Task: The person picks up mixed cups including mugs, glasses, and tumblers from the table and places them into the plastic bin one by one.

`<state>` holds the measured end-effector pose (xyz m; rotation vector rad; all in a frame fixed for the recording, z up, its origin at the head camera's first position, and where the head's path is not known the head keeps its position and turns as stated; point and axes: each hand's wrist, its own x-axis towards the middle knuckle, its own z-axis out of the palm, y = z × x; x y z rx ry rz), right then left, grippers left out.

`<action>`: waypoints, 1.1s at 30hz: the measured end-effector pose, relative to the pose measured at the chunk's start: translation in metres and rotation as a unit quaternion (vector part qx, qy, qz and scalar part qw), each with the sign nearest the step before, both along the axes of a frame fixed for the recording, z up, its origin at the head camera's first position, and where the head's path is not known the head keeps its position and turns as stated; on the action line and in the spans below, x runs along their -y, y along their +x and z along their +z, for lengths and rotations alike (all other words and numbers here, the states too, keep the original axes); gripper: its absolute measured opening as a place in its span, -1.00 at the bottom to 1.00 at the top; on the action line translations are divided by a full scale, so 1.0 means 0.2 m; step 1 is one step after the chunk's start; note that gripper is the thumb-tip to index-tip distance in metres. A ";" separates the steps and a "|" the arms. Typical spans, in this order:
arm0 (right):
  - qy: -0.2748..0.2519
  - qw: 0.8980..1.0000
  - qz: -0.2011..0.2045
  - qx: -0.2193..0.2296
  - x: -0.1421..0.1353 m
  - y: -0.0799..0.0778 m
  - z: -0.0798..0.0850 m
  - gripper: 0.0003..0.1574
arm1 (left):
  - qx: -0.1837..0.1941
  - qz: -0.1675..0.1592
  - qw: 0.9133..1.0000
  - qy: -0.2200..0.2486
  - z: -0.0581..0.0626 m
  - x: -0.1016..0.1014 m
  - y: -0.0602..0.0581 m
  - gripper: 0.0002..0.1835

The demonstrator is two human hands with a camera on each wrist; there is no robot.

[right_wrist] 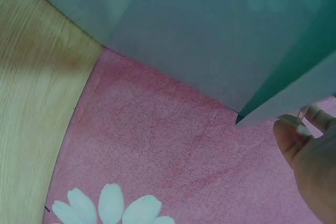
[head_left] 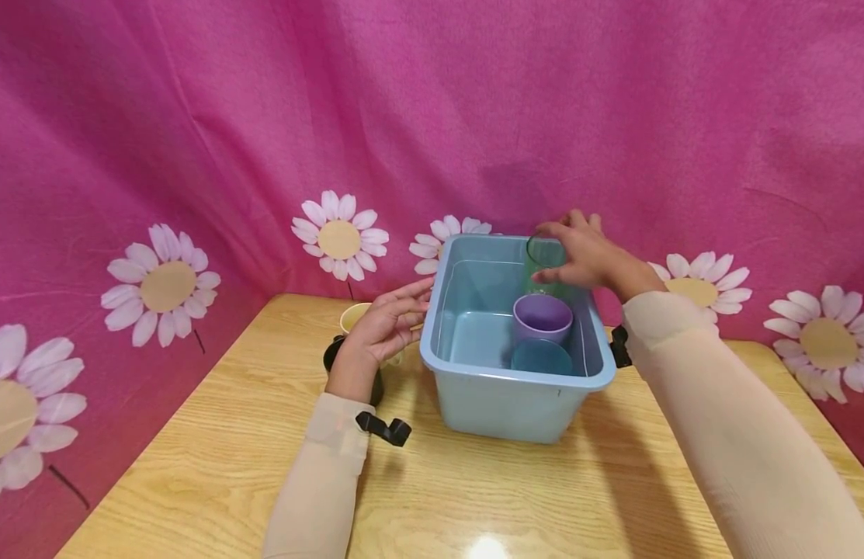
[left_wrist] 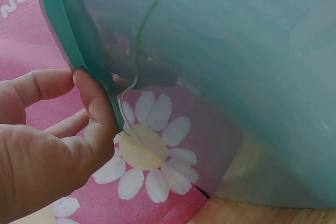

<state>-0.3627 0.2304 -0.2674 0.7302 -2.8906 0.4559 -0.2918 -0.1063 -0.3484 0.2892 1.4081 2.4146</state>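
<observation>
A light blue plastic tub (head_left: 504,404) stands on the wooden table, tilted edges facing me. My left hand (head_left: 393,322) holds the rim at its left side; in the left wrist view, thumb and fingers (left_wrist: 97,108) meet at the tub's rim (left_wrist: 79,51). Over the tub's far right corner, my right hand (head_left: 585,252) grips a clear green glass (head_left: 536,256) between thumb and fingers. In the right wrist view, only a bit of clear edge shows at the fingertips. A purple cup (head_left: 543,314) and a teal cup (head_left: 541,359) sit inside the tub along its right side.
Left of the tub, partly behind my left hand, stand a yellow cup (head_left: 352,317) and a black cup (head_left: 378,388). A pink cloth (head_left: 404,116) with white flowers hangs close behind the tub. The wooden table (head_left: 432,497) extends toward me.
</observation>
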 end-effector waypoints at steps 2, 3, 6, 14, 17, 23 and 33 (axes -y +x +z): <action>0.003 1.000 0.001 0.003 0.00 0.00 0.00 0.05 | 0.000 -0.001 1.000 0.001 0.00 0.00 0.00 -0.40; 0.005 1.000 0.003 0.003 0.00 -0.01 -0.01 0.05 | 0.000 -0.002 1.000 0.002 0.00 0.00 0.00 -0.40; 0.010 1.000 0.008 -0.001 0.00 -0.01 -0.02 0.08 | 0.001 -0.004 1.000 0.003 0.00 0.00 -0.01 -0.40; 0.011 1.000 0.028 0.003 0.00 -0.03 -0.04 0.09 | 0.004 0.001 1.000 0.002 0.00 0.00 -0.01 -0.40; 0.017 0.999 0.030 0.005 0.00 -0.03 -0.06 0.10 | 0.005 0.001 1.000 0.000 0.00 0.00 0.00 -0.40; 0.034 0.999 0.038 0.013 0.01 -0.04 -0.08 0.11 | 0.008 0.003 1.000 -0.001 0.00 0.00 0.00 -0.40; 0.062 0.996 0.051 0.044 0.02 -0.06 -0.09 0.12 | 0.005 0.004 1.000 -0.006 0.00 0.00 -0.01 -0.40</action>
